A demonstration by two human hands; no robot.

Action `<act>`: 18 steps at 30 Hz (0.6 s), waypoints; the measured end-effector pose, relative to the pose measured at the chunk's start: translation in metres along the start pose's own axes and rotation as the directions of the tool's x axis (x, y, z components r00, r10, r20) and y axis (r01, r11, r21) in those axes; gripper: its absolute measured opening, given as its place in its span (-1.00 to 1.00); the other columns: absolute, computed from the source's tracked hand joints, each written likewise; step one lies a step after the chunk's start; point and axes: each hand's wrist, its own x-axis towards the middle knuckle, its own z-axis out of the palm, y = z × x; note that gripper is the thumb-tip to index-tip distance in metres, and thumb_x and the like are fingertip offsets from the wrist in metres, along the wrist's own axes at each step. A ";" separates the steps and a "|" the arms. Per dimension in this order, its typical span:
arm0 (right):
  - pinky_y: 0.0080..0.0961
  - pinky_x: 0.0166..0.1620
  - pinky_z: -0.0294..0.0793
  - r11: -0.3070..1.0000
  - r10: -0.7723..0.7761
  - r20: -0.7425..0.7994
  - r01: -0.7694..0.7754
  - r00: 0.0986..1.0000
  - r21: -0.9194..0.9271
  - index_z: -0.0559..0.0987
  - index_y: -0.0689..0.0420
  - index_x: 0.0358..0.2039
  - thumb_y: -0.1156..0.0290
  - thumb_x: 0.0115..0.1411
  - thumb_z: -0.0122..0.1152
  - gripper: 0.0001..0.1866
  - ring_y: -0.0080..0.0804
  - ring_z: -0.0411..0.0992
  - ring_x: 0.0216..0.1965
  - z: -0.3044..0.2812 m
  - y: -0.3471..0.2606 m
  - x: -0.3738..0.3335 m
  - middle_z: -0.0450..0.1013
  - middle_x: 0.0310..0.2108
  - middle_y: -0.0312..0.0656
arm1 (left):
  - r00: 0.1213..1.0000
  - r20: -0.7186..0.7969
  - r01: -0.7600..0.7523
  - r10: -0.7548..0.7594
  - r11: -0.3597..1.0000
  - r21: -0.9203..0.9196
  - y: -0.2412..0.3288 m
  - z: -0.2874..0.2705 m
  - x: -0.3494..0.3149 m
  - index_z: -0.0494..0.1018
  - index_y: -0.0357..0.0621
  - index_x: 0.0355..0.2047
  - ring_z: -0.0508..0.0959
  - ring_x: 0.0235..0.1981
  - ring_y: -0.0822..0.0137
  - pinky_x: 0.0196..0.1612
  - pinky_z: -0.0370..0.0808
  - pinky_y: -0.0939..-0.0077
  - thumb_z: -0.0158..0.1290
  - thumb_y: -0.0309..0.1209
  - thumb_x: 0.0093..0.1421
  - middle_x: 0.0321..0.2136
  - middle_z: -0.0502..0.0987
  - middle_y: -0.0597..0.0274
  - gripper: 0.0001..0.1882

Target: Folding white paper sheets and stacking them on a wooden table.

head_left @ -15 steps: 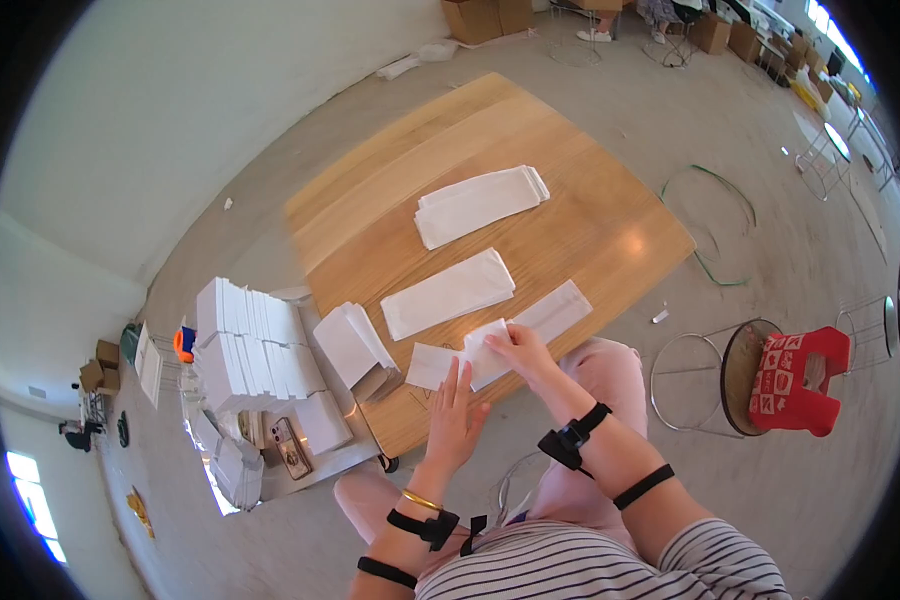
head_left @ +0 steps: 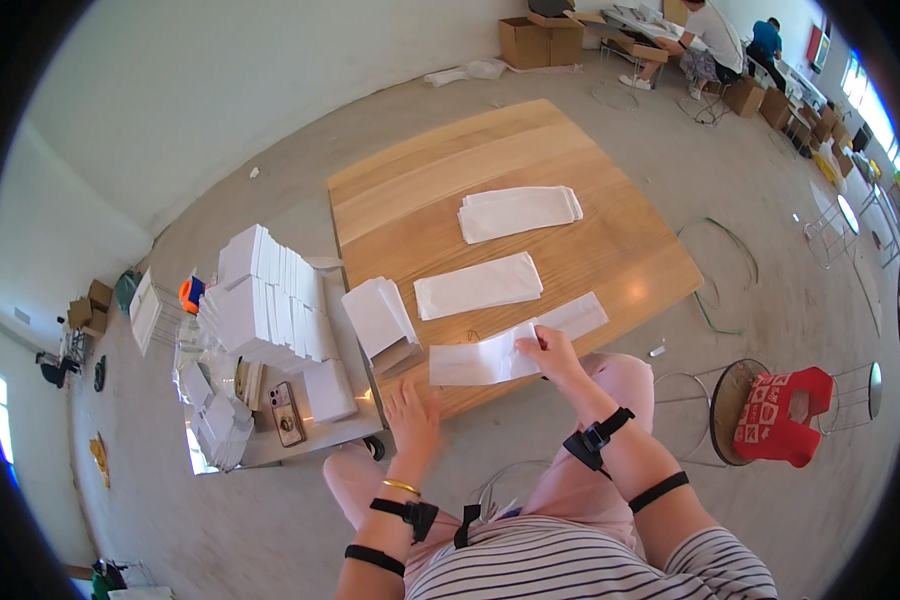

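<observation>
My right hand (head_left: 554,357) pinches the right part of a glossy white paper strip (head_left: 470,364) near the table's front edge. The strip lies flat to the left of my fingers, over another long white strip (head_left: 582,314) that shows beyond my hand. My left hand (head_left: 412,415) is apart from the strip, fingers spread and holding nothing, by the table's near left edge. Behind the strip lie a flat white stack (head_left: 478,286) and, farther back, a second white stack (head_left: 520,214). A white open-ended box (head_left: 381,318) rests near the left corner.
Everything sits on a wooden table (head_left: 430,170). Against its left side, a metal side table (head_left: 270,455) bears piled white boxes (head_left: 270,300) and a phone (head_left: 287,414). A red bag (head_left: 785,412) is on a stool at right. People work at far tables.
My left hand has come off the paper and moved left and nearer me. The strip, bunched between my hands before, now lies spread out. The whole view has shifted.
</observation>
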 end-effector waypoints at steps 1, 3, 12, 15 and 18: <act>-0.45 -0.35 0.41 1.000 0.009 0.051 -0.010 0.999 0.006 0.58 0.31 -0.27 0.27 0.18 0.29 -0.69 -0.51 0.44 -0.43 0.003 -0.004 0.000 0.53 -0.47 -0.18 | 0.999 -0.034 -0.029 0.030 0.999 0.034 -0.011 -0.001 0.008 0.21 -0.21 0.25 0.27 0.22 -0.04 0.33 0.06 -0.01 -0.03 -0.07 0.31 0.20 0.29 -0.06 -0.37; -0.47 -0.34 0.42 1.000 0.017 0.108 -0.018 0.994 0.005 0.59 0.30 -0.26 0.27 0.19 0.29 -0.69 -0.53 0.44 -0.42 0.009 -0.012 -0.003 0.54 -0.45 -0.21 | 0.996 -0.071 -0.050 0.054 0.997 0.065 -0.025 -0.002 0.020 0.28 -0.22 0.20 0.30 0.18 -0.03 0.30 0.10 0.00 -0.02 -0.08 0.30 0.13 0.34 -0.04 -0.41; -0.57 -0.26 0.47 0.972 0.003 0.359 -0.087 0.933 0.218 0.59 0.26 -0.11 0.26 0.26 0.27 -0.67 -0.61 0.49 -0.32 0.043 -0.054 -0.025 0.56 -0.30 -0.28 | 0.966 -0.195 -0.148 0.168 0.983 0.113 -0.042 -0.017 0.076 0.37 -0.19 0.12 0.37 0.13 0.03 0.28 0.17 0.02 0.01 -0.11 0.30 0.06 0.40 0.03 -0.49; -0.57 -0.26 0.46 0.968 -0.024 0.379 -0.073 0.925 0.238 0.59 0.25 -0.12 0.25 0.26 0.28 -0.67 -0.62 0.49 -0.32 0.048 -0.058 -0.030 0.56 -0.30 -0.29 | 0.993 -0.072 -0.102 0.091 0.983 -0.154 -0.013 -0.028 0.072 0.37 -0.14 0.13 0.38 0.13 0.03 0.25 0.20 0.06 0.00 -0.12 0.31 0.03 0.44 0.02 -0.52; -0.58 -0.27 0.46 0.936 -0.057 0.443 -0.106 0.895 0.335 0.59 0.24 -0.13 0.25 0.25 0.30 -0.67 -0.63 0.47 -0.34 0.050 -0.069 -0.033 0.55 -0.31 -0.32 | 0.981 -0.112 -0.194 0.160 0.866 -0.461 -0.004 -0.025 0.045 0.38 -0.07 0.13 0.39 0.12 0.01 0.21 0.23 0.08 0.00 -0.14 0.31 0.03 0.46 0.01 -0.54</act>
